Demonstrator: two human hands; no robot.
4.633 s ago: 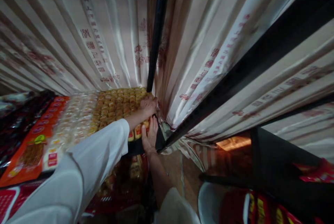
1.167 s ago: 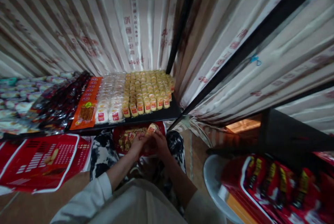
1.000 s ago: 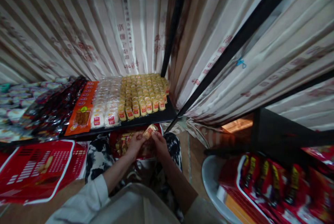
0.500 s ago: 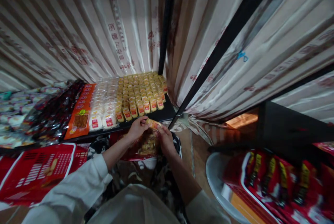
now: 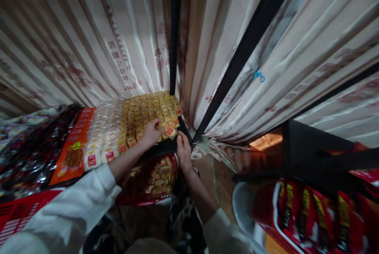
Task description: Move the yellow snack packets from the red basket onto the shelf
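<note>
Rows of small yellow wrapped snack packs (image 5: 142, 110) with red labels cover the right end of a dark shelf. My left hand (image 5: 152, 132) reaches over their front edge, its fingertips pinched at one yellow snack pack (image 5: 169, 130) in the front row. Close to that pack's right side is my right hand (image 5: 184, 149), fingers loosely bent with nothing seen in them. Below the shelf edge, a red basket (image 5: 148, 202) holds more of the yellow packs in clear wrapping. Part of the front row is hidden behind my left hand.
White wrapped packs (image 5: 103, 127), an orange bag (image 5: 69, 147) and dark shiny packs (image 5: 35, 147) share the shelf. Black posts (image 5: 225, 84) and a printed curtain (image 5: 130, 29) stand behind. At right, red packets (image 5: 314, 214) fill a basket near a pale basin (image 5: 241, 198).
Both hands have moved from above the basket to the shelf's front row, bringing the yellow snack pack there. My right hand has come away from the pack. The view has shifted right.
</note>
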